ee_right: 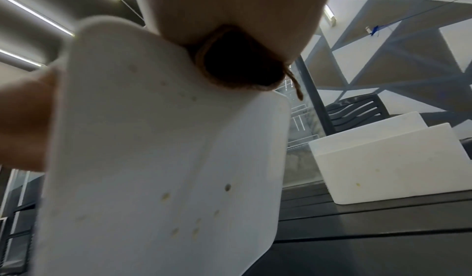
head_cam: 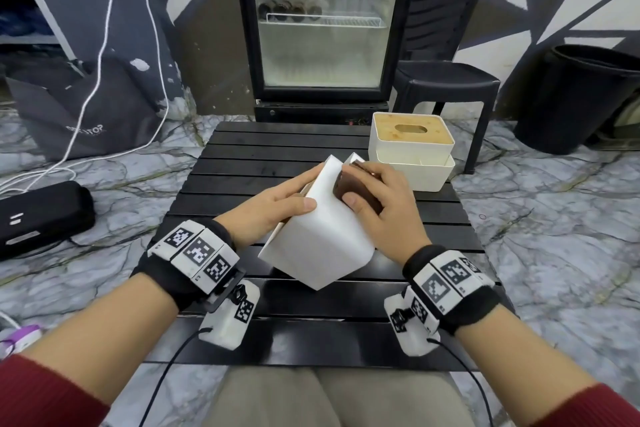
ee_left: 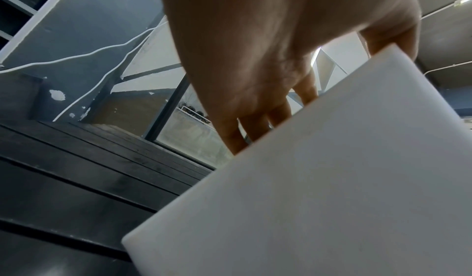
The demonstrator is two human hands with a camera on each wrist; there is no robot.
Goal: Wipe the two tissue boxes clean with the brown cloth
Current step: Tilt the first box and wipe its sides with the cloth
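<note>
A black slatted table (head_cam: 277,163) stands on a marble floor (head_cam: 554,218). Behind the table is a glass-door fridge (head_cam: 320,21). A black chair (head_cam: 446,80) sits right of the fridge, and a black bin (head_cam: 581,97) is farther right. A white cable (head_cam: 100,62) hangs left of the fridge.

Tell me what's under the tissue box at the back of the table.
The lidded tissue box sits on an open white tub, nested partly into its rim. The tub rests on the black table. The tub's inside is covered, so its contents cannot be seen.
</note>
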